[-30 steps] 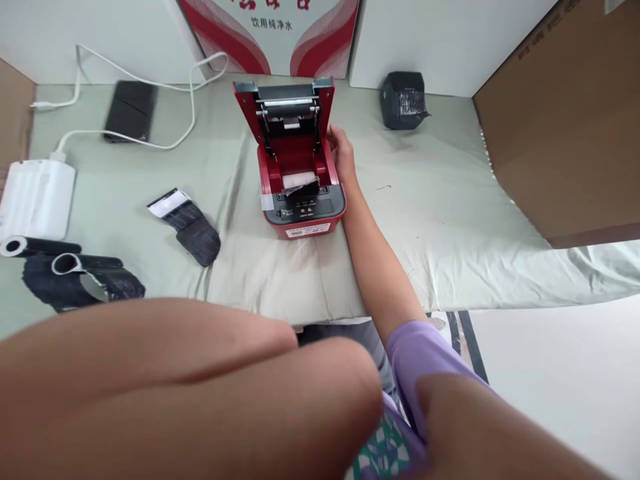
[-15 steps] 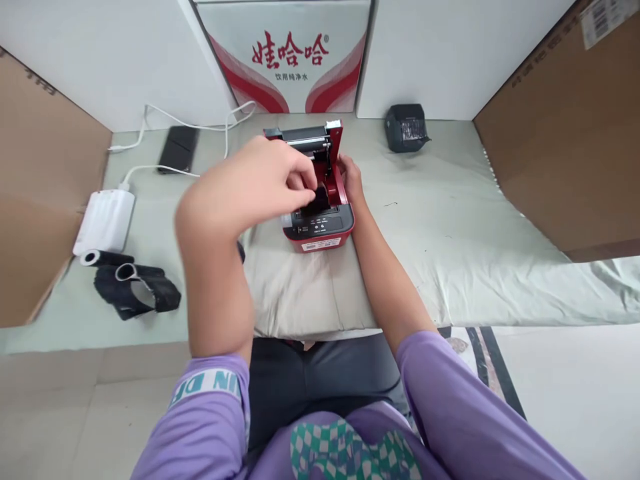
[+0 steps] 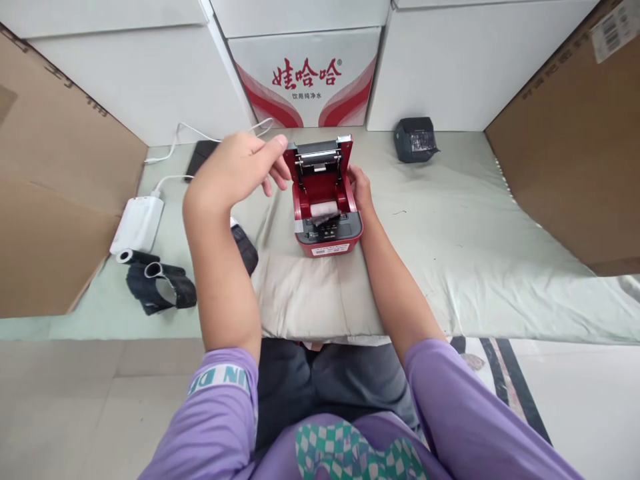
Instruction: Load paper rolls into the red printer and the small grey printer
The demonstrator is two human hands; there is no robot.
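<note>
A small red and black label printer stands on the cloth with its hinged lid raised. Inside lies a white paper roll, its dark end strip lying over the front edge. My left hand is at the lid's upper left corner, thumb tip at or very near it, fingers apart and nothing in them. Against the printer's right side, my right hand holds the body, with some fingertips hidden behind it. A dark crumpled piece lies partly hidden beside my left forearm.
On the left are a white power bank with a white cable, a black phone-like slab, and black rolls with loose film. A dark wrapped block sits at the back right. Cardboard boxes flank both sides; white cartons stand behind.
My left hand has let go of the dark strip inside the printer and moved up and left to the lid's corner. My right hand stays on the printer's side. The camera view has shifted slightly.
</note>
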